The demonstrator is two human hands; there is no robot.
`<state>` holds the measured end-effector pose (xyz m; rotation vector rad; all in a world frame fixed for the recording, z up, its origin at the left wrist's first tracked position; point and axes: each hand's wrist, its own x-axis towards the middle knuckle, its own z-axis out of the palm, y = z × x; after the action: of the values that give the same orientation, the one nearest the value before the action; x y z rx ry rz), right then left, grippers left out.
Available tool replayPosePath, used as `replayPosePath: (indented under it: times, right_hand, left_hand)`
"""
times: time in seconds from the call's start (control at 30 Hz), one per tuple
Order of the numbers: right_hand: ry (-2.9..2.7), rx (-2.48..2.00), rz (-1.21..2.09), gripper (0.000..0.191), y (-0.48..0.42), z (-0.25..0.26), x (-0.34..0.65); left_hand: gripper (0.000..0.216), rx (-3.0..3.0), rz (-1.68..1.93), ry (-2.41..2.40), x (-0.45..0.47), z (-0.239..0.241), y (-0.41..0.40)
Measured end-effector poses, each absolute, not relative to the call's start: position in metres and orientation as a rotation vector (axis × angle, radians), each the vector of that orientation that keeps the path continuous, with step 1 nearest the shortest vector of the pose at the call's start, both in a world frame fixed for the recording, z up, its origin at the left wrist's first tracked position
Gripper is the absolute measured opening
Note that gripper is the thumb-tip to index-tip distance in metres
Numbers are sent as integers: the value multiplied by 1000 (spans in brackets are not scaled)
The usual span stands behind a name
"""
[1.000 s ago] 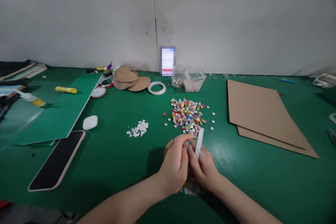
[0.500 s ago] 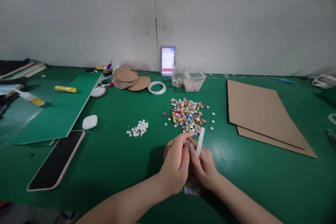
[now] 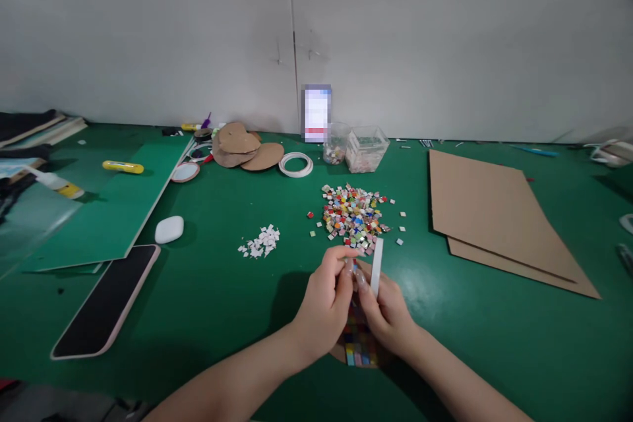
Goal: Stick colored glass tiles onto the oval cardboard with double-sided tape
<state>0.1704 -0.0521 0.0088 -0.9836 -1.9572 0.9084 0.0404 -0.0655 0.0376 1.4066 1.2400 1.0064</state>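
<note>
Close together over a cardboard piece point(image 3: 338, 352) are my left hand point(image 3: 329, 297) and my right hand point(image 3: 383, 306). Rows of coloured mosaic tiles point(image 3: 360, 355) cover part of that cardboard, largely in the shadow of my hands. A narrow white strip point(image 3: 377, 267) sticks up from my right hand, gripped in its closed fingers. The left thumb and fingers are pinched near the right thumb; what they hold is too small and hidden to name. Specks of red and blue show between the thumbs. Just beyond my fingertips lies a heap of loose mosaic tiles point(image 3: 353, 214).
White paper bits point(image 3: 260, 242) lie left of the heap. Behind are a white tape roll point(image 3: 295, 173), cardboard discs point(image 3: 264, 157), a clear box point(image 3: 366, 151) and an upright phone point(image 3: 316, 112). Cardboard sheets point(image 3: 484, 201) lie right; a dark phone point(image 3: 106, 303) and white case point(image 3: 169, 229) left.
My left hand has shifted slightly left, its fingertips parting a little from the right thumb. More of the tiled cardboard shows between the hands. The white strip has moved slightly left.
</note>
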Motion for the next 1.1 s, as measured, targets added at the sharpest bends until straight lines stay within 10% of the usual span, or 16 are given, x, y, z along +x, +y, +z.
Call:
replayPosePath:
  times: [1.1]
  right_hand:
    - [-1846, -1010, 957, 27, -55, 11, 167]
  left_hand:
    - [27, 1364, 1016, 1208, 42, 44, -66]
